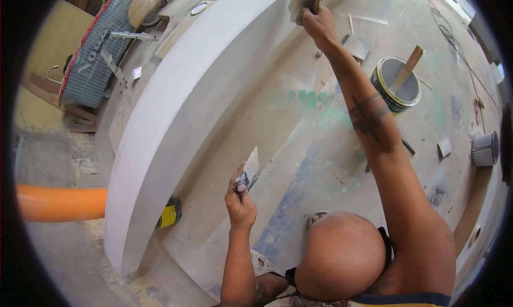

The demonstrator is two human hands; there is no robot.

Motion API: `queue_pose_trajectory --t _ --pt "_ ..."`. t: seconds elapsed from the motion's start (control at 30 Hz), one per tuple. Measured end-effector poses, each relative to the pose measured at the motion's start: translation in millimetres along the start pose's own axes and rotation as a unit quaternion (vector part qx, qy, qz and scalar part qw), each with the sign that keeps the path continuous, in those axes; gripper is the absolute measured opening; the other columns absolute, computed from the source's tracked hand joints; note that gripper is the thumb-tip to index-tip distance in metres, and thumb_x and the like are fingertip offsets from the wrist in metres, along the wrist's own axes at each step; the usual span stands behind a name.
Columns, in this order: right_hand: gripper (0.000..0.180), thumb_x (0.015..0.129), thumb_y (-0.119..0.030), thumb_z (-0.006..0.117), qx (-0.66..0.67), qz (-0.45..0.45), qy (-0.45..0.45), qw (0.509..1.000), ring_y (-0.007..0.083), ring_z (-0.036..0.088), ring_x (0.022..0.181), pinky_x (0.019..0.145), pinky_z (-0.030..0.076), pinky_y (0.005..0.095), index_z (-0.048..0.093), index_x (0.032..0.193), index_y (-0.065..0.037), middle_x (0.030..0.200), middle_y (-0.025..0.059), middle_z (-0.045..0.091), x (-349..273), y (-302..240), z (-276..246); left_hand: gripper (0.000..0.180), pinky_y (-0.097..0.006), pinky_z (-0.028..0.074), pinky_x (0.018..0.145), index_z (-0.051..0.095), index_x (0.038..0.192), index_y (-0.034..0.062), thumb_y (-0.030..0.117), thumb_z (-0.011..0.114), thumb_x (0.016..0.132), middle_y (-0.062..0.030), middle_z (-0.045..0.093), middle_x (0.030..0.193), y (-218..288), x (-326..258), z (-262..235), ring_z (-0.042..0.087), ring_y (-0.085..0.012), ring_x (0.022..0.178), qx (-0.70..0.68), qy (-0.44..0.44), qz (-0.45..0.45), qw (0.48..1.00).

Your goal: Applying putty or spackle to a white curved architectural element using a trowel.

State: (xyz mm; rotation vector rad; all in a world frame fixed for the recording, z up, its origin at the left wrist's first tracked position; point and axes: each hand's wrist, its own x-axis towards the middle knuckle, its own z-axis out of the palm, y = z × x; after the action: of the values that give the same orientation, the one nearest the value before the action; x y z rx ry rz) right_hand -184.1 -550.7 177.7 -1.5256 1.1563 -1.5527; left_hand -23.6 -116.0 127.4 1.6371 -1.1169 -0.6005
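Note:
A long curved white board [155,130] stands on edge, running from the lower left to the top. My left hand [239,203] is closed on a putty knife [251,168], its flat blade smeared pale and dark with filler. It is held up to the right of the board's inner face. With my right arm stretched far out, my right hand [319,25] grips a flat scraper [305,5] beside the board's far end. Whether that scraper touches the board I cannot tell.
An open paint can [396,85] with a wooden stick stands on the stained work surface at right. Farther right is a small grey pot [484,149]. An orange tube [61,203] meets the board at left; a yellow-labelled can [170,213] sits against its base. Cables [449,32] trail at upper right.

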Motion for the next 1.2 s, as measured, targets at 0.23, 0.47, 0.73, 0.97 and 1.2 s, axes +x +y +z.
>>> queue_pose_trajectory --t 0.23,0.47,0.73,0.97,1.2 --pt "0.029 0.088 -0.011 0.057 -0.129 -0.122 0.107 0.978 0.0433 0.066 0.098 0.087 0.053 0.0489 0.065 0.115 -0.004 0.107 0.0241 0.069 -19.7 -22.9 49.4 0.037 -0.035 0.041 0.109 0.053 0.138 -0.0015 0.015 0.037 0.109 -0.0146 0.059 0.134 1.0 -8.1 -6.0 0.055 -0.0220 0.126 0.003 0.017 0.007 1.000" --pt "0.026 0.090 -0.008 0.059 -0.018 -0.183 0.061 0.981 0.0413 0.068 0.093 0.082 0.054 0.0470 0.065 0.115 -0.004 0.100 0.0230 0.070 -37.2 -25.9 31.9 0.041 -0.036 0.041 0.109 0.053 0.138 -0.0020 0.024 0.038 0.111 -0.0155 0.060 0.133 4.5 -5.0 1.9 0.056 -0.0227 0.125 0.014 0.005 0.008 1.000" --pt "0.030 0.088 -0.018 0.059 -0.055 -0.027 0.086 0.994 0.0413 0.069 0.100 0.090 0.052 0.0468 0.066 0.112 -0.002 0.101 0.0262 0.071 2.9 13.6 25.5 0.042 -0.037 0.041 0.110 0.051 0.140 -0.0028 0.025 0.040 0.110 -0.0149 0.059 0.135 6.9 -6.7 7.5 0.055 -0.0226 0.127 -0.031 -0.007 0.000 1.000" --pt "0.030 0.086 -0.015 0.057 -0.019 -0.036 0.098 0.994 0.0418 0.067 0.103 0.092 0.051 0.0460 0.066 0.113 -0.004 0.103 0.0238 0.072 8.1 25.8 35.5 0.042 -0.036 0.042 0.110 0.051 0.140 -0.0030 0.024 0.040 0.110 -0.0153 0.059 0.135 5.9 -15.5 -7.5 0.056 -0.0229 0.126 -0.020 0.011 -0.005 1.000" --pt "0.036 0.088 -0.012 0.059 0.013 -0.084 0.070 0.994 0.0382 0.069 0.100 0.088 0.053 0.0410 0.064 0.123 -0.014 0.106 0.0199 0.072 -17.4 25.3 41.6 0.041 -0.036 0.042 0.108 0.053 0.137 -0.0037 0.023 0.037 0.110 -0.0158 0.061 0.132 -5.5 -17.7 -21.6 0.057 -0.0231 0.124 -0.004 0.061 -0.029 0.998"
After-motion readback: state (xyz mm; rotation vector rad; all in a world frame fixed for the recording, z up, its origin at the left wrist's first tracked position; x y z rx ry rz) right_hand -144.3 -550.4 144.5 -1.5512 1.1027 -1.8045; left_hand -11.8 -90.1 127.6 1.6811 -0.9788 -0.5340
